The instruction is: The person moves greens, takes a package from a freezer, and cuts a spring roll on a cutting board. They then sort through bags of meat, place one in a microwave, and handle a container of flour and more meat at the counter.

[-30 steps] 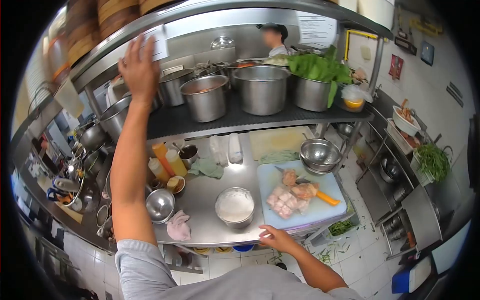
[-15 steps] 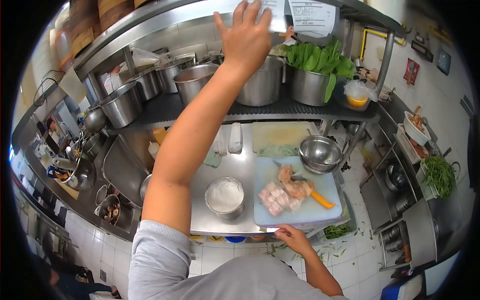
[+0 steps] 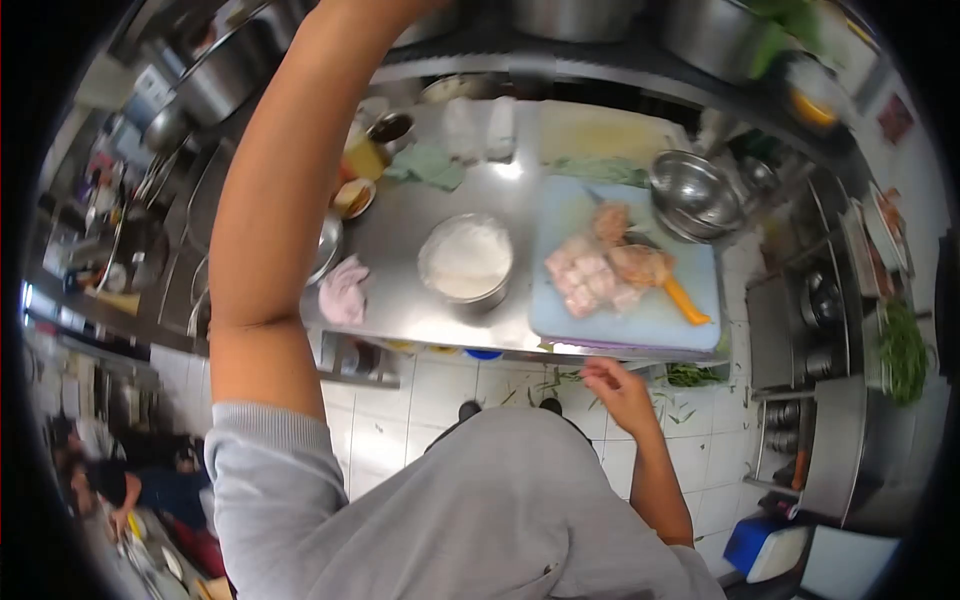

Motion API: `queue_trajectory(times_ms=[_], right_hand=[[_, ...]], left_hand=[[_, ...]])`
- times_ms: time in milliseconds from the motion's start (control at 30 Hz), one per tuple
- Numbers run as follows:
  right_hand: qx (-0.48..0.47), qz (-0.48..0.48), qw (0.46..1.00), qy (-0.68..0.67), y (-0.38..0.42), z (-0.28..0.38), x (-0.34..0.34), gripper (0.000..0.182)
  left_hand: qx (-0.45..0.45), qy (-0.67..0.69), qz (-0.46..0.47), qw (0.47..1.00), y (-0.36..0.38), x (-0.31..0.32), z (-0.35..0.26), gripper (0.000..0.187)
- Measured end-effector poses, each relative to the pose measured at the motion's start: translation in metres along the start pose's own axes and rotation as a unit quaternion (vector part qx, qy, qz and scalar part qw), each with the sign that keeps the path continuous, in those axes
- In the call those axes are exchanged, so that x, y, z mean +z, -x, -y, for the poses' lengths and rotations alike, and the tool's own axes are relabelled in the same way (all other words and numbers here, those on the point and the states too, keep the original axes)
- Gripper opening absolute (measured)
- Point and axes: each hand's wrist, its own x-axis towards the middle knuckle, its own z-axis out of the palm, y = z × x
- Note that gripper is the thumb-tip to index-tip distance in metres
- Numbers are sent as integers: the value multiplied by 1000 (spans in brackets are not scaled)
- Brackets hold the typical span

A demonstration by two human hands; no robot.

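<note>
My left arm reaches up past the top edge of the head view, so its hand is cut off and out of sight. My right hand [image 3: 618,388] hangs just off the counter's front edge, fingers loosely bent and slightly apart, with nothing visible in it. Nearest to it is a light-blue cutting board [image 3: 560,316], bearing scored pale raw meat [image 3: 582,275], more raw pieces [image 3: 638,262] and a knife with an orange-yellow handle [image 3: 688,300]. Left of the board stands a metal container of white powder [image 3: 466,258].
Metal bowls [image 3: 695,190] sit beside the board's back right corner. A green cloth [image 3: 428,166] and a pink cloth [image 3: 344,291] lie on the steel counter [image 3: 400,305]. Pots [image 3: 705,40] line the shelf above. Another person [image 3: 150,495] is at lower left. Leaf scraps litter the floor.
The view has tilted down, so the counter sits higher in frame. My left hand, earlier spread before paper slips on the upper rail, has left the frame. My right hand remains by the counter edge.
</note>
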Motion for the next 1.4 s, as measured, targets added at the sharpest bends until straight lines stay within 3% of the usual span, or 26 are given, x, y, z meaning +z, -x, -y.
queue_trajectory(times_ms=[67, 133, 200, 333, 467, 533, 567, 633, 667, 733, 867, 967, 1267, 1400], right_hand=[[4, -3, 1000, 0, -2, 5, -4, 28], [-6, -33, 999, -1, -6, 3, -6, 28], [0, -41, 999, 8, -5, 0, -9, 29], [47, -40, 997, 39, -6, -9, -14, 30], [36, -24, 994, 102, -20, 0, -6, 29], [13, -4, 993, 114, -33, 17, 6, 29], [-6, 8, 993, 120, -40, 25, 14, 29], [-41, 34, 989, 138, -50, 37, 27, 28], [-75, 58, 983, 157, -52, 44, 28, 27], [-69, 64, 981, 167, -50, 69, 35, 29], [-66, 47, 987, 137, -43, 60, 36, 29], [-39, 34, 990, 134, -33, 48, 35, 30], [-38, -11, 984, 175, -28, 52, 10, 28], [-65, -41, 980, 182, -32, 55, -5, 28]], left_hand=[[42, 100, 74, 991, 35, -36, 27, 71], [-92, 45, 48, 994, 99, -73, 20, 33], [-280, 129, 73, 949, 166, -103, 43, 29], [-594, 64, 86, 797, 314, -173, 64, 23], [-590, 13, 273, 759, 404, -189, 32, 22], [-541, -33, 352, 763, 435, -170, 22, 27], [-543, -34, 352, 762, 448, -160, 18, 27], [-389, -105, 398, 824, 463, -131, 8, 24], [-387, -84, 396, 828, 465, -122, 9, 24], [-345, -112, 593, 719, 477, -113, 14, 18], [-335, -110, 653, 670, 481, -115, 35, 14], [-375, -40, 619, 689, 467, -119, 35, 15], [-304, -26, 648, 698, 471, -112, 45, 22], [-307, -48, 686, 658, 478, -107, 48, 25]])
